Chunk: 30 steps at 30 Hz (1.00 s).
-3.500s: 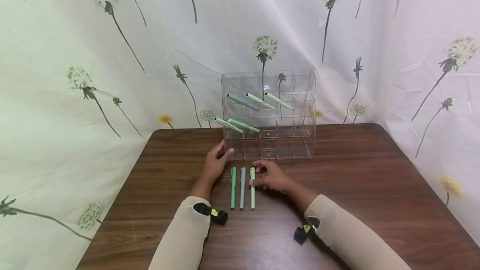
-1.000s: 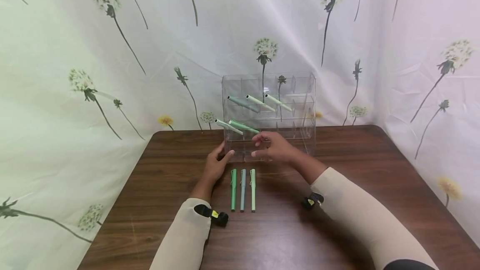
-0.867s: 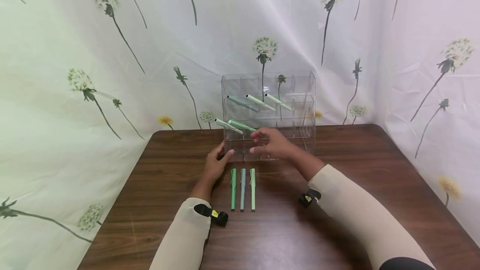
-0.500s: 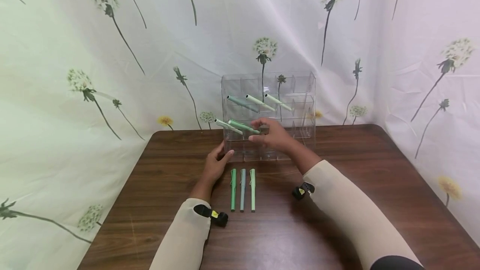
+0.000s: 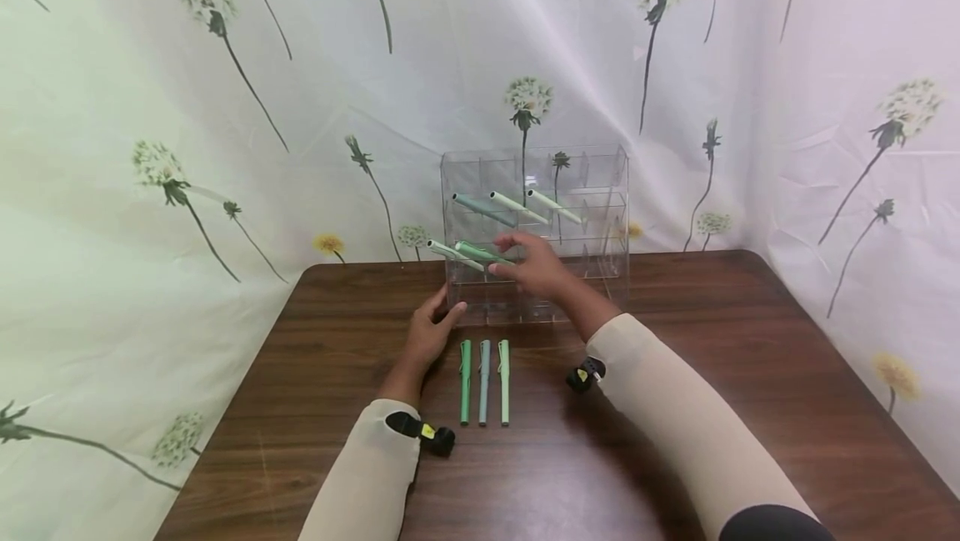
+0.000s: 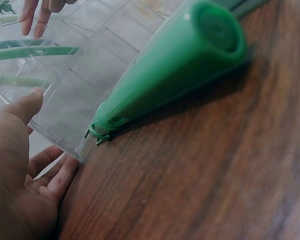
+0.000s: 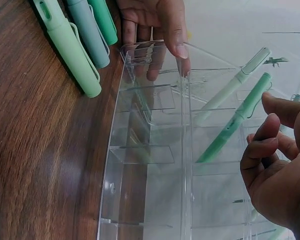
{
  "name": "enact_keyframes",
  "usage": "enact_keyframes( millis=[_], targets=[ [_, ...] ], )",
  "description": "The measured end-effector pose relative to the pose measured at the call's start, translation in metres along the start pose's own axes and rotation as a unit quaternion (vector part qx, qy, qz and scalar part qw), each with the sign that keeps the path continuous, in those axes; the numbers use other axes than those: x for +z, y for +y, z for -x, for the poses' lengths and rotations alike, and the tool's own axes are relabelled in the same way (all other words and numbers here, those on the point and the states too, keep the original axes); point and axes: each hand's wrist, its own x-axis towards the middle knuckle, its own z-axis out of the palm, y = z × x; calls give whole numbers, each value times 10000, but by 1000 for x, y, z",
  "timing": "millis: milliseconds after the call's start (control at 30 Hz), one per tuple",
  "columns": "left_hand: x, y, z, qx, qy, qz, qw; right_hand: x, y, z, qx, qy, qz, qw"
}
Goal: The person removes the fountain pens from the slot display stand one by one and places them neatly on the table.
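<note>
A clear acrylic pen rack [image 5: 624, 182] stands at the back of the table. My left hand [image 5: 429, 337] grips its lower left corner, thumb on one side and fingers on the other. My right hand [image 5: 538, 267] is in front of the second tier, thumb and fingers apart, around the end of a green pen [image 5: 478, 252] that lies slanted there; no firm hold shows. Beside that pen lies a whitish-green pen [image 5: 450, 252]. On the tier above are a teal pen [image 5: 480, 207] and two pale green pens [image 5: 517, 206].
In front of the rack, a green pen [image 5: 466, 383], a grey-blue pen [image 5: 484, 383] and a light green pen [image 5: 504, 383] lie side by side on the wooden table [image 5: 315, 408]. A flower-printed curtain [image 5: 300, 91] hangs close behind.
From beside the light green pen on the table, my right hand has moved up to the rack, then a little leftward to the green pen. My left hand stays at the rack's corner.
</note>
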Motion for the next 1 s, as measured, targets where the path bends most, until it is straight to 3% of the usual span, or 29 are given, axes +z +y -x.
enact_keyframes(
  millis=[500,1000],
  targets=[
    [-1,6,2,-25,-1,142,9999,22,4,-14,-75,158,611,9980],
    [-1,3,0,-108,-30,-58,9999,40,-2,-17,222,642,470,9966]
  ],
)
